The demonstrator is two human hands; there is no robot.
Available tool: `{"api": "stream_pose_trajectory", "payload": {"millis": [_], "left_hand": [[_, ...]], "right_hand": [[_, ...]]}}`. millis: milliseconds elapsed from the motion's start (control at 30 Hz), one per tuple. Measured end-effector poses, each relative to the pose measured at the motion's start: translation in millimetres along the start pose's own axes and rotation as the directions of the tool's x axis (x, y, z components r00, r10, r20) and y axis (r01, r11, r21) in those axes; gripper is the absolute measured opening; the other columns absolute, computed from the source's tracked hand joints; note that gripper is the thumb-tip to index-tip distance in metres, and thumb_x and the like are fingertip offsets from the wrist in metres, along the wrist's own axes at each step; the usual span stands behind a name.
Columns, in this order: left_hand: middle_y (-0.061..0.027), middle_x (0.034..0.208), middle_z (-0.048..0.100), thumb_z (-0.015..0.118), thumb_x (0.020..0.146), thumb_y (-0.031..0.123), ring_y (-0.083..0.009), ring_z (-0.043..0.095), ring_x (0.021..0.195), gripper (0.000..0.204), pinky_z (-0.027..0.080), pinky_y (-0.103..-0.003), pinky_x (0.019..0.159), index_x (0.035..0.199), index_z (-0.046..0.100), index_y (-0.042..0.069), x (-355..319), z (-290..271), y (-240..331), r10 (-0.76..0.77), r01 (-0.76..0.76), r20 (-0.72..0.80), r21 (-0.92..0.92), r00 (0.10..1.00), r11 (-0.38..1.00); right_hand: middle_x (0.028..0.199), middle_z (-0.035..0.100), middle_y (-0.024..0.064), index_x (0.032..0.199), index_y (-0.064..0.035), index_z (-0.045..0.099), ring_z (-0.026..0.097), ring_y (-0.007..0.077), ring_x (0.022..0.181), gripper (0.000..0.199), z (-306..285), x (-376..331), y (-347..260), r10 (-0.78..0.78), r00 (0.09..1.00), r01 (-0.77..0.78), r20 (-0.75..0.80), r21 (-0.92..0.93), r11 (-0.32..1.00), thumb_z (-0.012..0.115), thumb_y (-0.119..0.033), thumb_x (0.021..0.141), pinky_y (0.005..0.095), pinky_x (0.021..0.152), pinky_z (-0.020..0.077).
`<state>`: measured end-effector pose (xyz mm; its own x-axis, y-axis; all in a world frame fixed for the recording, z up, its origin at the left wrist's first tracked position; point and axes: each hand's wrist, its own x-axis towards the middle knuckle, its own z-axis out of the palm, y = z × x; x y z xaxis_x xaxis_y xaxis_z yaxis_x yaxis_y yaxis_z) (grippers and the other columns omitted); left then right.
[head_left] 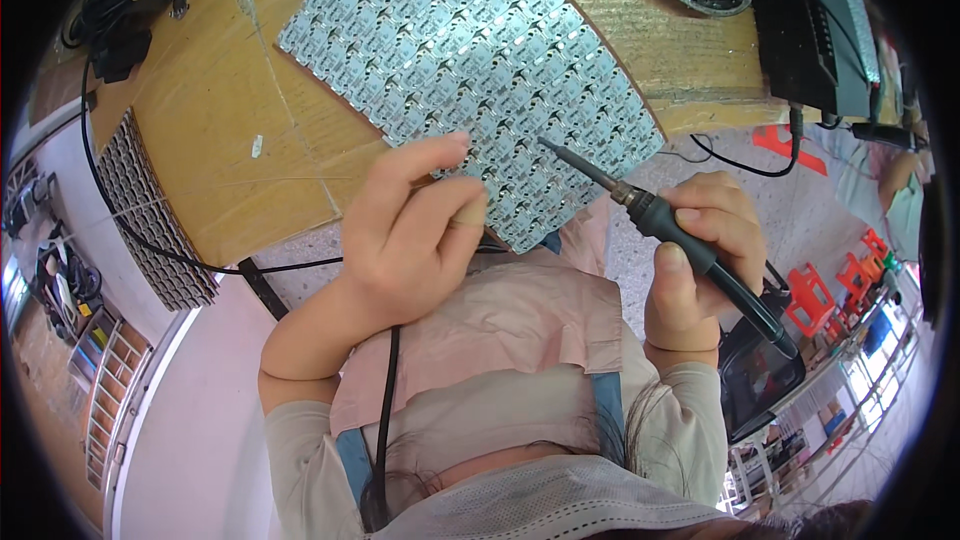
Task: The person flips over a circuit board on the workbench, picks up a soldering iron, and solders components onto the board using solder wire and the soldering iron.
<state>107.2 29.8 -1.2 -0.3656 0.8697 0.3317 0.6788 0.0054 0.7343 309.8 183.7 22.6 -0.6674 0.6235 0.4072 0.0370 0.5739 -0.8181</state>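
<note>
1. steadily does it: the right hand [740, 230] is wrapped round the soldering iron [655, 220]; a light grip should help.
2. the left hand [395, 235] has half-curled fingers by the board's [450, 50] near part; whether they pinch anything, i cannot tell. keep them off the tip [546, 143], likely hot.
3. the board lies on the bench [220, 140], its near corner overhanging, so press gently. the tip is over it; contact is unclear.
</note>
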Motion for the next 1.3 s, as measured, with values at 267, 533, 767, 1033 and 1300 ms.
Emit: {"api": "stream_pose_trajectory", "payload": {"millis": [267, 533, 767, 1033, 1300], "left_hand": [[-0.0145, 0.102, 0.058, 0.074, 0.075, -0.007, -0.0226, 0.057, 0.069, 0.017, 0.048, -0.03, 0.059, 0.089, 0.066, -0.002, 8, 17, -11, 0.05, -0.054, -0.057, -0.077, 0.997, 0.996], [-0.014, 0.11, 0.059, 0.074, 0.075, -0.008, -0.0234, 0.059, 0.089, 0.02, 0.051, -0.031, 0.07, 0.091, 0.067, 0.001, 6, 18, -15, 0.097, -0.098, -0.014, -0.012, 0.995, 0.995], [-0.014, 0.11, 0.06, 0.074, 0.075, -0.008, -0.0238, 0.061, 0.087, 0.019, 0.051, -0.03, 0.067, 0.091, 0.067, 0.001, 4, 19, -14, 0.047, -0.047, 0.002, -0.029, 0.999, 0.998], [-0.0142, 0.111, 0.06, 0.073, 0.075, -0.009, -0.0231, 0.061, 0.086, 0.019, 0.051, -0.03, 0.066, 0.091, 0.067, 0.001, 5, 20, -17, 0.057, -0.057, -0.001, -0.02, 0.998, 0.998], [-0.0159, 0.108, 0.059, 0.072, 0.07, -0.009, -0.0304, 0.06, 0.09, 0.019, 0.051, -0.036, 0.073, 0.087, 0.065, -0.002, 8, 16, -16, -0.009, 0.004, -0.079, -0.058, 0.997, 0.998]], "right_hand": [[0.08, 0.065, 0.0166, 0.092, -0.0001, 0.059, 0.063, 0.0267, 0.063, 0.022, 7, 1, 0, -0.034, 0.999, 0.034, 0.022, 0.008, 0.999, 0.073, -0.008, 0.077, 0.0349, 0.057, 0.0498], [0.078, 0.065, 0.0169, 0.091, 0.0005, 0.059, 0.063, 0.0269, 0.062, 0.021, 8, 4, -1, -0.047, 0.998, 0.047, 0.042, 0.013, 0.999, 0.072, -0.007, 0.076, 0.0345, 0.056, 0.0507], [0.077, 0.065, 0.0175, 0.09, 0.0015, 0.058, 0.064, 0.0267, 0.061, 0.021, 9, 3, 1, -0.056, 0.998, 0.056, 0.042, 0.008, 0.998, 0.071, -0.005, 0.075, 0.0341, 0.055, 0.0509], [0.078, 0.066, 0.0164, 0.091, -0.0017, 0.059, 0.064, 0.0261, 0.061, 0.021, 13, 8, -4, -0.035, 0.997, 0.037, 0.074, -0.019, 0.999, 0.073, -0.006, 0.076, 0.0333, 0.055, 0.0508], [0.078, 0.066, 0.0162, 0.093, -0.0021, 0.058, 0.064, 0.0264, 0.063, 0.022, 5, 9, -7, -0.03, 0.996, 0.03, 0.078, 0.0, 1.0, 0.073, -0.009, 0.078, 0.0341, 0.056, 0.0516]]}}
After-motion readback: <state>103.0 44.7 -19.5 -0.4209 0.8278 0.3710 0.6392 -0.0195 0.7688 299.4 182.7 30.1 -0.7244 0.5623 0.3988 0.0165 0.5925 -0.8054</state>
